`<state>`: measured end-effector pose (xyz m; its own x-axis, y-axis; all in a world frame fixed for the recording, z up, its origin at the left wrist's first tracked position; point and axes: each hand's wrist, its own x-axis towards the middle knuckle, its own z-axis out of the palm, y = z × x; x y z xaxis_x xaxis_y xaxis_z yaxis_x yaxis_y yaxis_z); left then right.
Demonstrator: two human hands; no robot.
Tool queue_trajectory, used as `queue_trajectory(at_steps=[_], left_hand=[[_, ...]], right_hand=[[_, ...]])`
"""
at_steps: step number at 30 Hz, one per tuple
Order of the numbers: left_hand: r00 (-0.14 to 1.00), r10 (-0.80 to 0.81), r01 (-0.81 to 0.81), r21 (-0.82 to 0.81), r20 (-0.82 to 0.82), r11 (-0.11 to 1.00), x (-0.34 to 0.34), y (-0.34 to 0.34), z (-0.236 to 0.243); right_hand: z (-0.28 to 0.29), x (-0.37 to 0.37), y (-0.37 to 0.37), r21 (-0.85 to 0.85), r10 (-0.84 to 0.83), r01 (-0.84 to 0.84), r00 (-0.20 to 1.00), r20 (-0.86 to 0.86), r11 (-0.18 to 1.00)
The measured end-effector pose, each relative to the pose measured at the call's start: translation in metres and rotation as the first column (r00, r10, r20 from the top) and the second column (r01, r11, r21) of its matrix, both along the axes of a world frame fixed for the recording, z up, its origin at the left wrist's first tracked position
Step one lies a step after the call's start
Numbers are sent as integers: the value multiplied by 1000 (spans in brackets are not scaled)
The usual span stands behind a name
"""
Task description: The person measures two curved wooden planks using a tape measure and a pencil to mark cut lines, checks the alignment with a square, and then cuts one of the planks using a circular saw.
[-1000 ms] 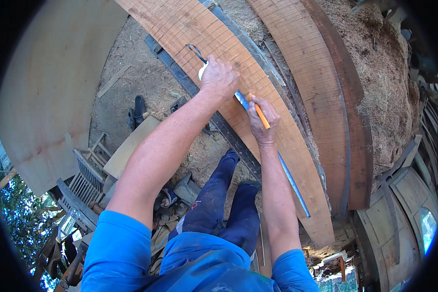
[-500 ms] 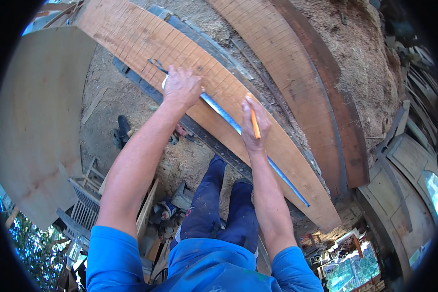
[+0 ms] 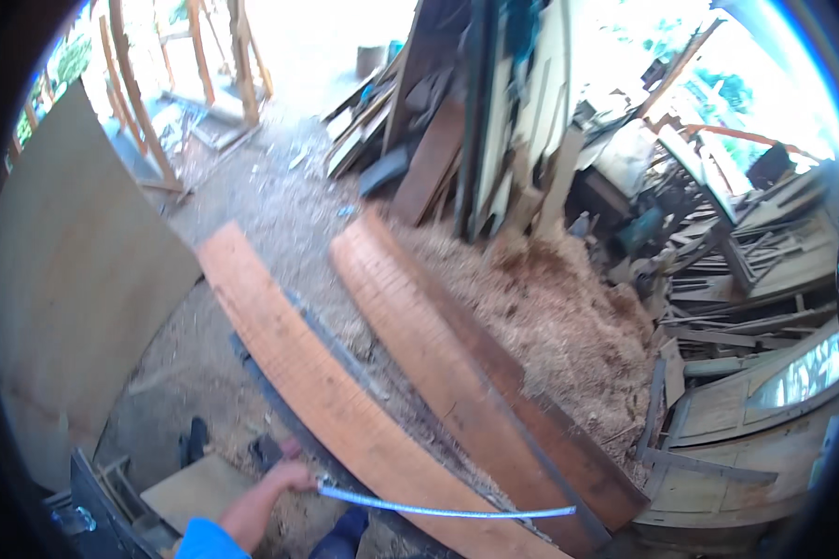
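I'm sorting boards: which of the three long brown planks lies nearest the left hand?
The leftmost, tan wooden plank; the brown middle plank and dark rightmost plank lie farther from the bare left hand.

On my feed I count one left hand point(image 3: 294, 475), one blue sleeve point(image 3: 213, 540) and one dark trouser leg point(image 3: 345, 533), all near. There is one strip of measuring tape point(image 3: 447, 507). One left plank point(image 3: 331, 391), one centre plank point(image 3: 419, 359) and one darker right plank point(image 3: 578, 447) give me three broad ones. I make it one large sheet point(image 3: 75, 298) at the left, one sawdust heap point(image 3: 559, 326) right of the planks, and one brown container point(image 3: 369, 61) far off. The leaning boards point(image 3: 429, 163) at the far side number several, too jumbled for me to count exactly.
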<state>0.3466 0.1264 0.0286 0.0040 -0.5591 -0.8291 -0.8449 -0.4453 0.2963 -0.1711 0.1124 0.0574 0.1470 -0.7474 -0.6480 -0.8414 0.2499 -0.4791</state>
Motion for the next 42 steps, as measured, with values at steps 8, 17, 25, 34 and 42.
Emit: queue_trajectory(at_steps=[8, 17, 25, 34, 42], left_hand=[[496, 796, -849, 2, -347, 529, -127, 97, -6], [-714, 485, -653, 229, -505, -722, -200, -67, 37], [-746, 481, -611, 186, -460, -769, -152, -134, 6], [-745, 486, -577, 77, -457, -813, -102, -162, -4], [-792, 454, -545, 136, -408, -828, -92, -176, -18]], right_hand=[[-44, -74, -90, -503, 10, -10, 1000, -3, 864], [-78, 144, -204, -748, 285, -149, 957, 57, 646], [-109, 136, -182, -741, 226, -283, 957, -180, 608], [-106, 143, -182, -753, 239, -248, 963, -124, 609], [-108, 142, -187, -724, 263, -292, 952, -158, 625]])
